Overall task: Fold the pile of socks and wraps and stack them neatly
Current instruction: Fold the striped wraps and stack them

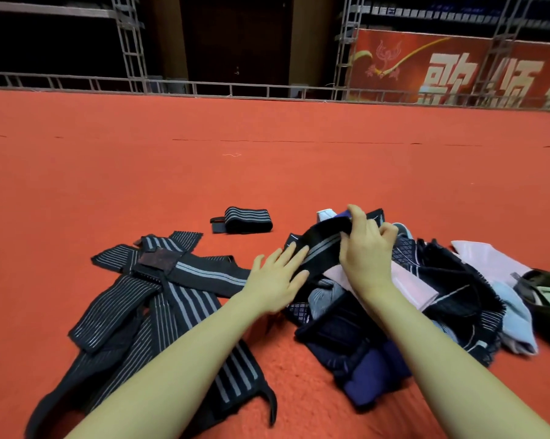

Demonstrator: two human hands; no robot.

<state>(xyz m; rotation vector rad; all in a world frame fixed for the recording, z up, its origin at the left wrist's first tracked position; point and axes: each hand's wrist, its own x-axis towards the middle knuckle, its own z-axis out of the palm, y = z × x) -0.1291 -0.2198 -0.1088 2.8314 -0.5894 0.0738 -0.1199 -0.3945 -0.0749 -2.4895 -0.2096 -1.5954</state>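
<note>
Forearms fill the near edge of the red carpet [267,172]. Right hand [364,245] grips one end of a black striped wrap [319,245] above the mixed pile of socks [425,296]; left hand [278,277] lies open, fingers straight against the strap's lower run. Loose wraps [159,296] sprawl at the near left, touching and overlapping. One rolled wrap [246,220] sits alone toward the middle. Risks: strap's far end looks tangled in the pile, so pulling likely drags socks along; slack under the flat hand gives a crooked roll; rough fastener patches may snag neighbours.
</note>
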